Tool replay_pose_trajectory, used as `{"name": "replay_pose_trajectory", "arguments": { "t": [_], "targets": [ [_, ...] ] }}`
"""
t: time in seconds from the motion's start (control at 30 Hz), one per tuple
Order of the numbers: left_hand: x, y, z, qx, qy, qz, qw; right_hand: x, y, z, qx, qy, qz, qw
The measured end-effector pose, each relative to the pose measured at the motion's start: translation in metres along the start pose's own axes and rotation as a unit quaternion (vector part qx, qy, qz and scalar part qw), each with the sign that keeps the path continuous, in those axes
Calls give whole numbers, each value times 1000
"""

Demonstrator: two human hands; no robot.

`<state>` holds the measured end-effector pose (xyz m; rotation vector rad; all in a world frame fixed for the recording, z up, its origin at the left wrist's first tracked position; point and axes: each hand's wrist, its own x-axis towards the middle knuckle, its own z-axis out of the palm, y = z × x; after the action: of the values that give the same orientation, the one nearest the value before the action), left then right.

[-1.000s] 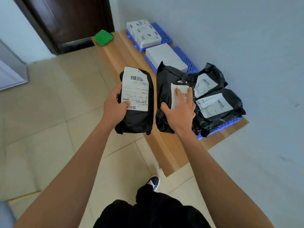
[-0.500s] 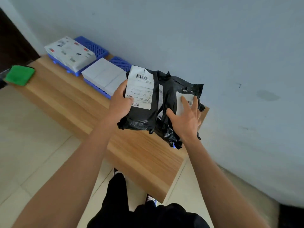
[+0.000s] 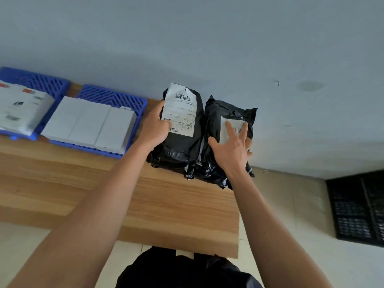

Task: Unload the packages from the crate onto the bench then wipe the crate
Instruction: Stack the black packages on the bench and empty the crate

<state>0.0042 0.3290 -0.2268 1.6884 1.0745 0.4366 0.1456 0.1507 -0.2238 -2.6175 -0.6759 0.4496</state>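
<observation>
Here, two black packages side by side at twelve o'clock above the bench, left hand gripping one, right hand spread flat on the other.

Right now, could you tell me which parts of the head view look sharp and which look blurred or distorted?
Head view: the label on the left-hand package is fairly crisp, barcode readable; the white boxes and blue crates at left smear with blur; the bench edge tilts under wide-angle distortion; light is soft, no glare.

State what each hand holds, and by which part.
Left hand grips a black package by its left edge. Right hand lies spread on another package's label.
</observation>
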Motion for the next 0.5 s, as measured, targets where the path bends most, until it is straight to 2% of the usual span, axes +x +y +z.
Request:
{"name": "replay_pose_trajectory", "arguments": {
  "t": [0.17,0.37,0.43,0.5],
  "targets": [
    [17,-9,5,22,-18,-8,1000,0,-7,16,-7,15,33,999],
    [16,-14,9,75,4,42,996,-3,-12,34,-41,14,39,998],
    [14,-12,8,167,46,71,982,-4,-12,39,-45,7,42,998],
    [9,-10,8,289,64,107,949,-7,-11,42,-49,17,34,998]
  ]
}}
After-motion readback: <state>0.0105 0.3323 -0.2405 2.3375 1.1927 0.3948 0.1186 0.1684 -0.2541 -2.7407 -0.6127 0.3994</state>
